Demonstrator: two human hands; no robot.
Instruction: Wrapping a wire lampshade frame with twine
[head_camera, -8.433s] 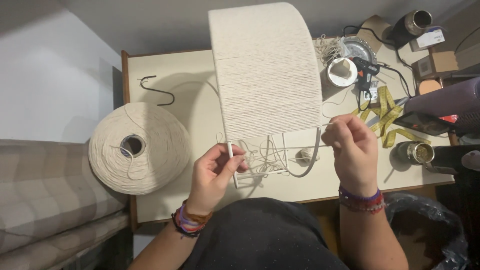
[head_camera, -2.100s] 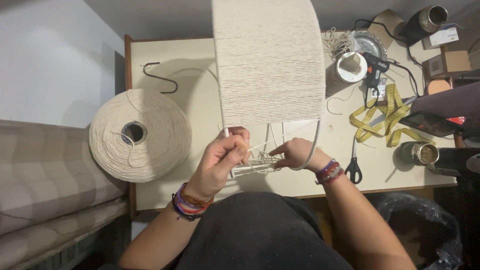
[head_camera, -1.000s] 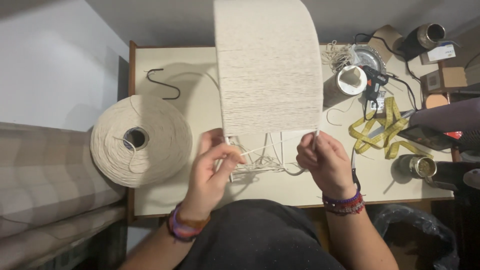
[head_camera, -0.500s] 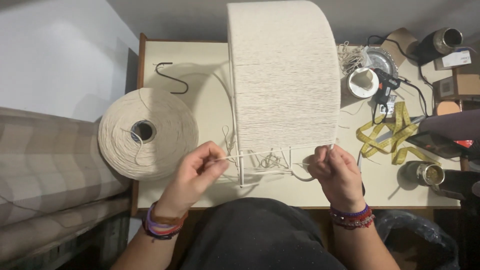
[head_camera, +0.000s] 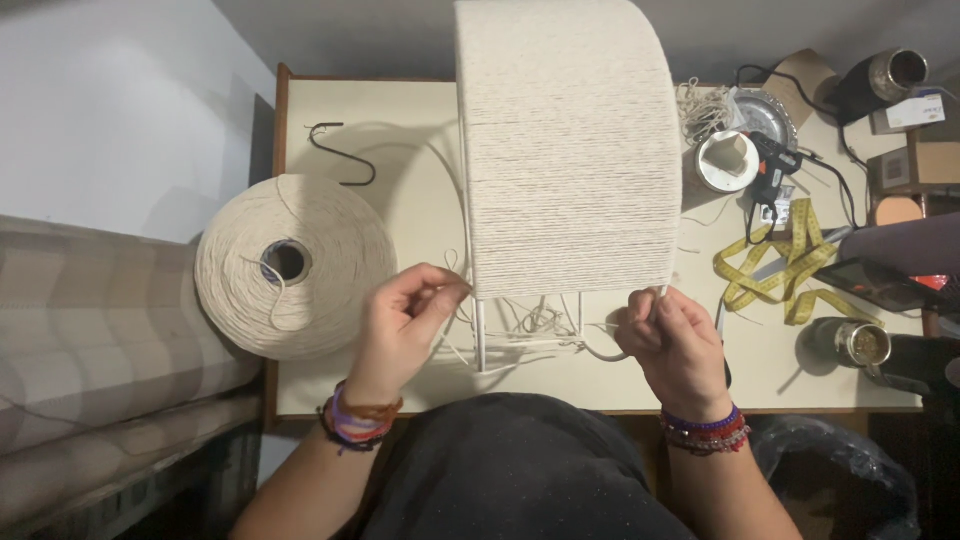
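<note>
Below the string-wrapped lampshade (head_camera: 568, 150), left hand (head_camera: 405, 318) pinches string (head_camera: 452, 262); right hand (head_camera: 678, 345) grips the wire frame (head_camera: 480, 335).

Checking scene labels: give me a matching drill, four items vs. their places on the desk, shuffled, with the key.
Things:
1. cord spool
2. black S-hook
3. yellow tape measure
4. cord-wrapped lampshade

Places:
A. right of the lampshade, near the glue gun
B. centre of the desk, between both hands
C. left desk edge, beside the left hand
D. far left corner, beyond the spool

Pairs: 1-C, 2-D, 3-A, 4-B
</note>
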